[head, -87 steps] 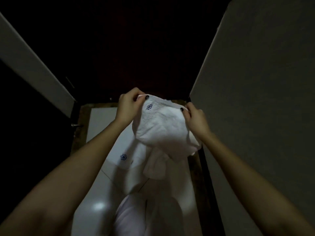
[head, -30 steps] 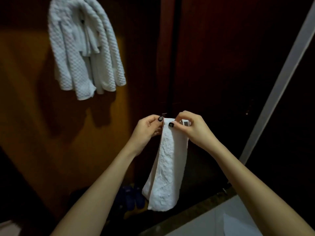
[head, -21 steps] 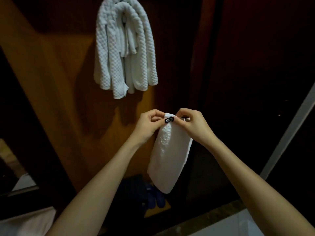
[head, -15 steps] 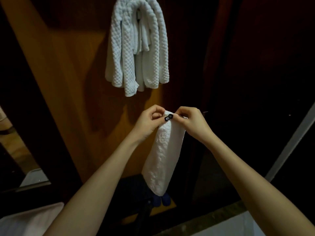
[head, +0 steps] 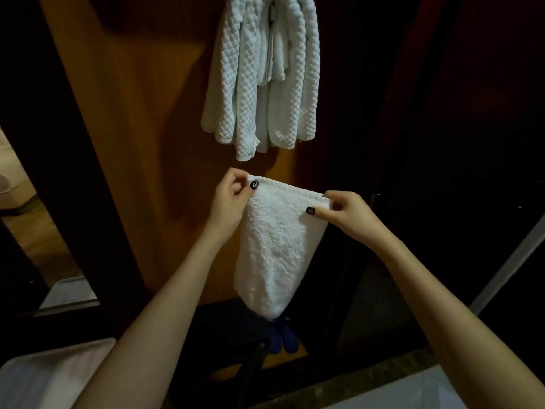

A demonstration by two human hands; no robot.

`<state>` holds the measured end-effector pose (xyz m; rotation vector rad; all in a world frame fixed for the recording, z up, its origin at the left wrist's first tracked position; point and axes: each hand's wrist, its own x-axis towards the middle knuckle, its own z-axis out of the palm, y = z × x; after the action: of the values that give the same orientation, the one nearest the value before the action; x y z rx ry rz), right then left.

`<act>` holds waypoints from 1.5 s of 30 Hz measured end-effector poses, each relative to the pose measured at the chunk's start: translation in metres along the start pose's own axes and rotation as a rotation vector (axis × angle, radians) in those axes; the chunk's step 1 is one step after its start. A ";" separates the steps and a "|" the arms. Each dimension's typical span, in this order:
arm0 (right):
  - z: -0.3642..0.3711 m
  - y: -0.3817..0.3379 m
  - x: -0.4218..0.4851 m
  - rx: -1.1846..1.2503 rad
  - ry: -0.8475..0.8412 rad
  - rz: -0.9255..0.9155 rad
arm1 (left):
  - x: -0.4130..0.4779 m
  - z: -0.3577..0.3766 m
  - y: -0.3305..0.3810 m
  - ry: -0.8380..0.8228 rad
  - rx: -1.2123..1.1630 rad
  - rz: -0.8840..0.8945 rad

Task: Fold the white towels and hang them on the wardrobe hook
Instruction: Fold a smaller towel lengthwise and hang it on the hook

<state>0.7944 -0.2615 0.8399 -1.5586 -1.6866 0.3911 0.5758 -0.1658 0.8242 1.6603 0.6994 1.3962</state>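
A small white folded towel (head: 272,249) hangs in front of me, held by its top edge. My left hand (head: 233,199) pinches its top left corner and my right hand (head: 343,212) pinches its top right corner, so the hem is stretched flat between them. Above, several white waffle-weave towels (head: 262,75) hang in a bunch against the orange-brown wardrobe panel (head: 132,113). The hook itself is hidden behind them. The held towel's top edge is just below the hanging bunch.
Dark wardrobe doors (head: 442,113) fill the right side. A pair of blue slippers (head: 284,339) sits on the wardrobe floor below the towel. White bedding (head: 44,376) shows at bottom left and a pale surface (head: 427,391) at bottom right.
My hands have moved apart, spreading the towel's top edge wide where it was bunched between touching fingertips. The view has come closer to the hanging towels.
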 end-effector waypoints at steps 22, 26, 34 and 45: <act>0.021 -0.030 0.012 0.834 -0.170 0.049 | 0.002 -0.051 0.017 -0.140 0.324 0.074; 0.017 -0.026 0.006 0.772 -0.249 0.038 | -0.001 -0.049 0.016 -0.248 0.362 0.007; 0.023 -0.032 -0.005 0.643 -0.238 -0.038 | -0.009 -0.017 0.029 -0.439 0.106 -0.147; 0.040 -0.040 -0.007 0.479 0.129 -0.093 | -0.025 -0.001 0.028 -0.425 0.028 -0.020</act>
<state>0.7375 -0.2646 0.8389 -1.1257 -1.4289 0.5841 0.5664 -0.2001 0.8364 1.8853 0.4888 0.9742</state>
